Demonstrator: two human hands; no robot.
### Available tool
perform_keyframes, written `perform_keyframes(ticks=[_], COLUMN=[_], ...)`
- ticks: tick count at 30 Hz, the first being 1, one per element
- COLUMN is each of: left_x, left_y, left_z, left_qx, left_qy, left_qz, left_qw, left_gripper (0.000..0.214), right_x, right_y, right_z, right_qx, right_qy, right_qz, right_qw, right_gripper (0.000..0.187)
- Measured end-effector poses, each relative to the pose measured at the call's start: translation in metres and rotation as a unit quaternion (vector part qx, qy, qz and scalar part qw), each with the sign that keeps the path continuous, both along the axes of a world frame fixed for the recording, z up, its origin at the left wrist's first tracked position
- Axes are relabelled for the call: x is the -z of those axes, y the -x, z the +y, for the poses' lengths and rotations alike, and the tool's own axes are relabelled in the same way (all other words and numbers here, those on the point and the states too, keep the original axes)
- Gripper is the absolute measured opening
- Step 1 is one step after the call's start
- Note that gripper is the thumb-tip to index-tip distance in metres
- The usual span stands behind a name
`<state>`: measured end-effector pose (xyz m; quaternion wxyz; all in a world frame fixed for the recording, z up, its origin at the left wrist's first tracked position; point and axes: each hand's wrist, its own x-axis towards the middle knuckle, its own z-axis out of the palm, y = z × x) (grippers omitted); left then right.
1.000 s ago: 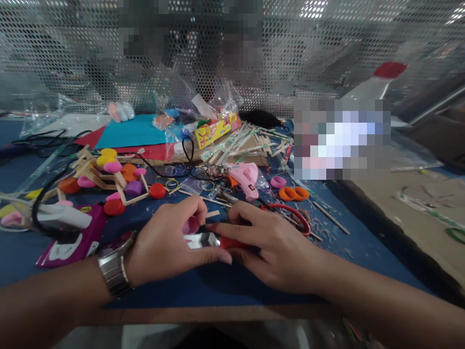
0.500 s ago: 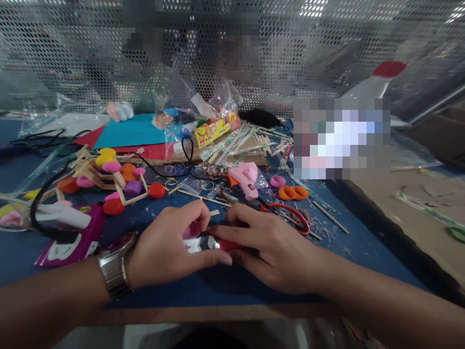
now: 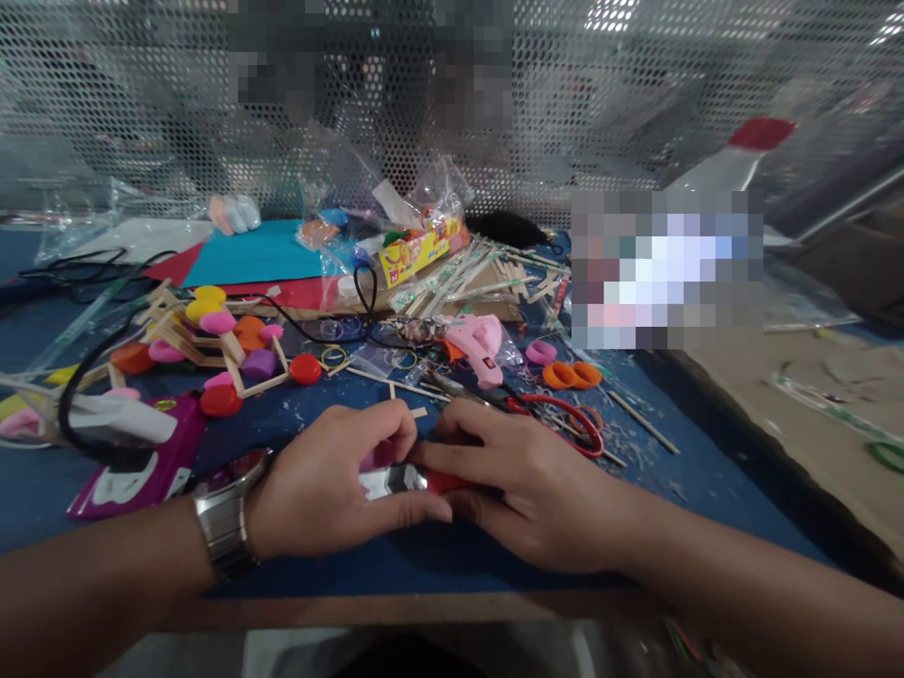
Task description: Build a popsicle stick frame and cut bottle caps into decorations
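Low over the front of the table, my left hand (image 3: pixel 331 480) is curled with its thumb stretched towards the right. A small pink piece (image 3: pixel 378 457), mostly hidden, sits inside its fingers. Between both hands lies a tool with a silver metal part (image 3: pixel 385 481) and a red part (image 3: pixel 443 482); its exact kind is covered by my fingers. My right hand (image 3: pixel 523 480) is closed round the red part. Just beyond the hands are a pink glue gun (image 3: pixel 480 348), red-handled scissors (image 3: pixel 565 414) and a short wooden stick (image 3: pixel 419 412).
At left stand joined wooden sticks with coloured round pieces (image 3: pixel 212 348) and a purple packet (image 3: pixel 152 471). Orange rings (image 3: pixel 572 375) lie right of the glue gun. Further back are a yellow box (image 3: pixel 416 254), blue sheet (image 3: pixel 254 256) and black cable. A cardboard sheet (image 3: pixel 791 424) covers the right side.
My left hand has shifted slightly and its index finger has dropped nearer the right hand, covering more of the pink piece. My right hand has hardly moved.
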<state>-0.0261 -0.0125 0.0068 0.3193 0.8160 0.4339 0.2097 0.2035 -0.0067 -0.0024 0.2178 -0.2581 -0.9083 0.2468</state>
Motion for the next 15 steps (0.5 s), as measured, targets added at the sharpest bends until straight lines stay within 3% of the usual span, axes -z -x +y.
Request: perform_keyframes(ticks=[4, 15], left_x=[0.0005, -0.0044], left_y=[-0.0001, -0.0041], left_z=[0.0006, 0.009], left_qx=[-0.002, -0.09], left_qy=[0.021, 0.049], left_qz=[-0.015, -0.192], left_qw=[1.0, 0.976], left_gripper=[0.049, 0.054], right_x=[-0.0002, 0.0042], right_y=[0.0004, 0.0017], right_z=[0.0001, 0.0031], right_qx=[0.0, 0.042], right_qy=[0.002, -0.015], right_qz=[-0.003, 0.071], right_qw=[1.0, 0.996], right_gripper=[0.03, 0.031])
